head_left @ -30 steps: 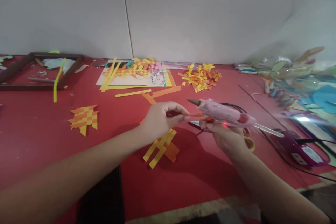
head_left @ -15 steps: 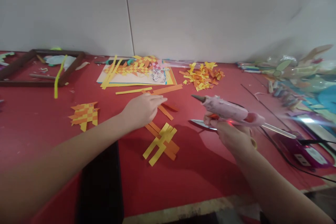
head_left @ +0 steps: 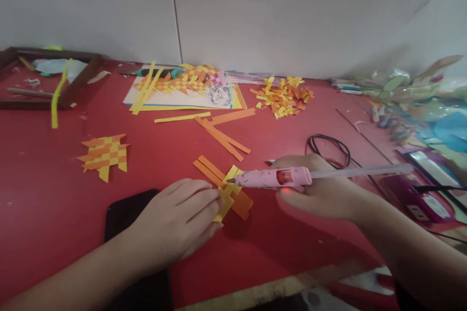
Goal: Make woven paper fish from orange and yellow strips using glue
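My left hand [head_left: 186,216] has its fingers together on the left side of a woven piece of yellow and orange paper strips [head_left: 241,204], covering part of it. My right hand [head_left: 310,189] is wrapped round a pink glue gun [head_left: 262,177] with a clear glue stick out of its back end. The gun's dark nozzle points left, at the yellow strips of the woven piece. Loose orange strips [head_left: 222,137] lie just beyond. To the left is a finished-looking pair of woven paper fish [head_left: 107,155].
A black phone-like slab [head_left: 127,209] lies under my left forearm. Paper scraps [head_left: 284,97] are piled at the back. A wooden frame [head_left: 85,80] stands back left. Black cable [head_left: 328,138] and a purple power strip [head_left: 412,199] are at the right.
My left hand has come back from the loose orange strips to the woven piece. My right hand has turned the glue gun and brought its nozzle left to the woven strips.
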The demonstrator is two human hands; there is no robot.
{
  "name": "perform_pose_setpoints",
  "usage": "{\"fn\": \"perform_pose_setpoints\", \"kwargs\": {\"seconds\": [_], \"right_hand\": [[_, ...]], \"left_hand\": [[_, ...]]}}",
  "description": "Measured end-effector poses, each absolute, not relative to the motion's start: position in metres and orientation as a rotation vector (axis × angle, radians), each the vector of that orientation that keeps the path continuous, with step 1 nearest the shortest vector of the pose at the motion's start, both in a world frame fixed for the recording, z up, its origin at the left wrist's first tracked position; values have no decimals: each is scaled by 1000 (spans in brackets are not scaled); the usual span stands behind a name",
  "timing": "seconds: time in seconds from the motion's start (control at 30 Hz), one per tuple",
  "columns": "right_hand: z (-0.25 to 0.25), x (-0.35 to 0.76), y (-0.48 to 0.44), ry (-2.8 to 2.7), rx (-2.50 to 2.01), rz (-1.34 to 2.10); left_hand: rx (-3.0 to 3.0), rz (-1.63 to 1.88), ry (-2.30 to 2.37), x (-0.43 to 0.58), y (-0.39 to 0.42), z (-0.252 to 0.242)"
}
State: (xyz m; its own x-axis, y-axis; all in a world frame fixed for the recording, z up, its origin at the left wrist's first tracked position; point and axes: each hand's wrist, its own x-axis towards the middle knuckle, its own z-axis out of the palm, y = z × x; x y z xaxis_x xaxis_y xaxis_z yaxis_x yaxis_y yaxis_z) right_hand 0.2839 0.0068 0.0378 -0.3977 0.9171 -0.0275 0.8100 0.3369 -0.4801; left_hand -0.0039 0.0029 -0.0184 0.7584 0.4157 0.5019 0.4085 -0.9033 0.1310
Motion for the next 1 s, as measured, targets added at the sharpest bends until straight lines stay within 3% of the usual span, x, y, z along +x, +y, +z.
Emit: {"fn": "perform_pose_setpoints", "kwargs": {"seconds": [0.53,1.0], "right_hand": [[32,262,12,-2566,-1616,453],[35,260,11,-2600,-1504,227]], "left_hand": [[2902,533,572,-5,6,-21],[2888,523,573,-6,7,-24]]}}
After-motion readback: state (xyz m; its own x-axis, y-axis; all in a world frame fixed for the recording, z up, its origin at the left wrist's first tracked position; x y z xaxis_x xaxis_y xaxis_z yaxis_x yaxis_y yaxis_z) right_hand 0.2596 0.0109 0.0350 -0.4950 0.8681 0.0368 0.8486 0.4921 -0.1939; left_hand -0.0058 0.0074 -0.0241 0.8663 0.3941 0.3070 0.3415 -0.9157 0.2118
